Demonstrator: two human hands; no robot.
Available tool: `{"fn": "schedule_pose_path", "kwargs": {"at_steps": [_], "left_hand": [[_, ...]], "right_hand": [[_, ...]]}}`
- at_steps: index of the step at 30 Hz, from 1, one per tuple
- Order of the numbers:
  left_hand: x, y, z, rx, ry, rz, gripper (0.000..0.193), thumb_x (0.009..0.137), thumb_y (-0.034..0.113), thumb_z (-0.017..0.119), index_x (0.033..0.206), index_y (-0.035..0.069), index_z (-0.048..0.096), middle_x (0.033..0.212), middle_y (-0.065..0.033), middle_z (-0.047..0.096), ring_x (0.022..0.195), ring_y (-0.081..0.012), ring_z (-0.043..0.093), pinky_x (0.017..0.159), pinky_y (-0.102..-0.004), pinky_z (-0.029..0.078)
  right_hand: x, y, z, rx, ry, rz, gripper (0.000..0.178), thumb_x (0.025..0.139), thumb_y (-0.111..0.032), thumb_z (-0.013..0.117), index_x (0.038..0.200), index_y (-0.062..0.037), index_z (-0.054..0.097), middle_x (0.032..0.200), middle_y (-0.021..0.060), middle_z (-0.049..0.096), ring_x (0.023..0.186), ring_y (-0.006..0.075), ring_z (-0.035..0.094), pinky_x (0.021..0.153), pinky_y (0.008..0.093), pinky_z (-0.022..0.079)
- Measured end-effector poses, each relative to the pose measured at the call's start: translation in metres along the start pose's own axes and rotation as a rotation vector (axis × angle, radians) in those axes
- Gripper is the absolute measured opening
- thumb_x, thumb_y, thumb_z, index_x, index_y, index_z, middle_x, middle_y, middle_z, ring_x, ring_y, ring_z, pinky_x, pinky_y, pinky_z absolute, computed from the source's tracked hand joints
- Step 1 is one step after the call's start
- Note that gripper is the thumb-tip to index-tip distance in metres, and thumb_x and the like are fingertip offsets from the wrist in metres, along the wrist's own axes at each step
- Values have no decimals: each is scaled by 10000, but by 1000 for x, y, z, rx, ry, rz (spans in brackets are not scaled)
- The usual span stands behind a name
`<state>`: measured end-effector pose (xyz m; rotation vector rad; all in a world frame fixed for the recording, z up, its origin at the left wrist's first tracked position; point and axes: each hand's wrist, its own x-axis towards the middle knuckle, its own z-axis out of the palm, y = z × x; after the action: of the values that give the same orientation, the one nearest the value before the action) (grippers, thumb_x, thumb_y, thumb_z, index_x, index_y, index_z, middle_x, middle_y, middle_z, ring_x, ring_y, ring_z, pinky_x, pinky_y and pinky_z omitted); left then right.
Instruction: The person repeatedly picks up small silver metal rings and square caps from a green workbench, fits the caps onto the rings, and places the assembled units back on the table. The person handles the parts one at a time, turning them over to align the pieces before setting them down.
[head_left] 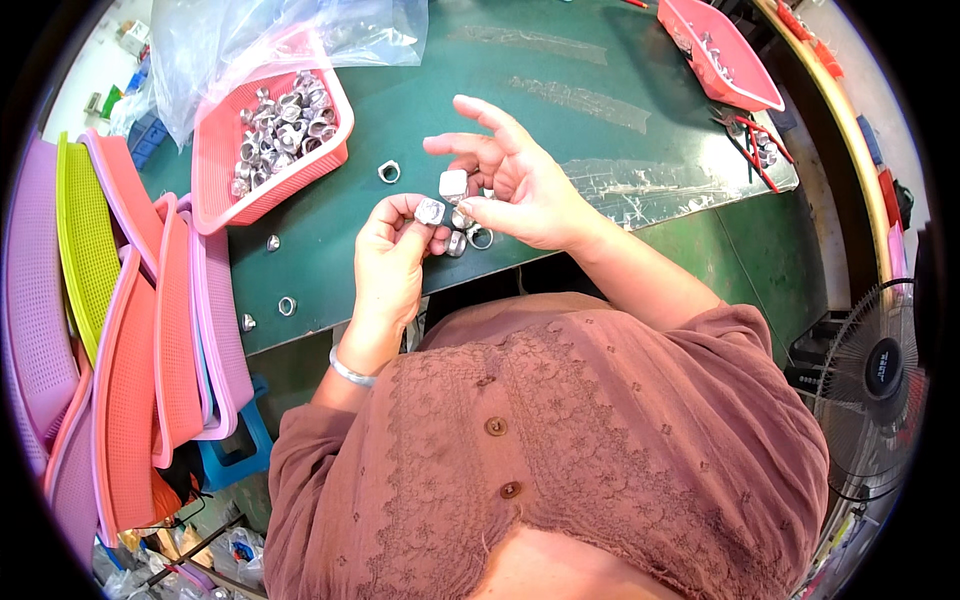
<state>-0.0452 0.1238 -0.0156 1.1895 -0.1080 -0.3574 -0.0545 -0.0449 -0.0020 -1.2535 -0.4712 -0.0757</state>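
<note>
My left hand pinches a silvery metal ring with a square face between thumb and fingertips, just above the green table. To its right, my right hand has its index finger and thumb spread apart. Beside the right hand's curled lower fingers is another ring with a plain square top; whether those fingers touch it I cannot tell. Below the right thumb lie several more rings, including a round band and a thick ring. One single ring lies farther out on the tabletop.
A pink basket full of rings stands at the far left, under a clear plastic bag. Loose rings lie near the left edge. Stacked coloured baskets flank the table. Far right are another pink basket, red-handled pliers and a fan.
</note>
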Motion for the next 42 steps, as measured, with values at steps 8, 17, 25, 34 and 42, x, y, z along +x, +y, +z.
{"fn": "schedule_pose_path", "kwargs": {"at_steps": [8,17,25,34,42], "left_hand": [[3,2,-4,-44,-42,-21,108,839,-16,509,945,3,513,851,-58,578,696,-119,564,618,-220,461],[4,3,-5,-63,-43,-36,91,843,-29,500,929,-7,520,843,-58,572,702,-107,569,620,-208,476],[6,3,-9,-125,-92,-83,111,821,-29,514,926,5,511,886,-94,595,743,-145,579,657,-240,472],[11,5,-10,-441,-173,-210,59,858,71,507,895,25,506,947,-139,603,802,-195,606,686,-277,504],[13,8,2,-355,-198,-296,160,903,178,490,942,29,533,818,-64,582,668,-138,561,576,-232,463]], "right_hand": [[1,4,-10,-6,5,-24,836,746,77,561,1396,-117,73,1103,159,512,934,164,541,842,310,449],[1,2,-13,-4,19,19,808,763,69,556,1395,-100,81,1093,165,536,965,173,541,870,311,435],[1,3,-14,16,27,10,787,769,67,553,1393,-90,100,1102,166,537,969,172,540,871,313,434],[0,3,-13,18,34,6,777,771,61,557,1390,-77,109,1097,162,543,957,171,543,861,314,440],[0,3,-11,-105,2,-31,760,777,45,563,1386,-70,123,1084,156,551,936,166,545,836,303,444]]}}
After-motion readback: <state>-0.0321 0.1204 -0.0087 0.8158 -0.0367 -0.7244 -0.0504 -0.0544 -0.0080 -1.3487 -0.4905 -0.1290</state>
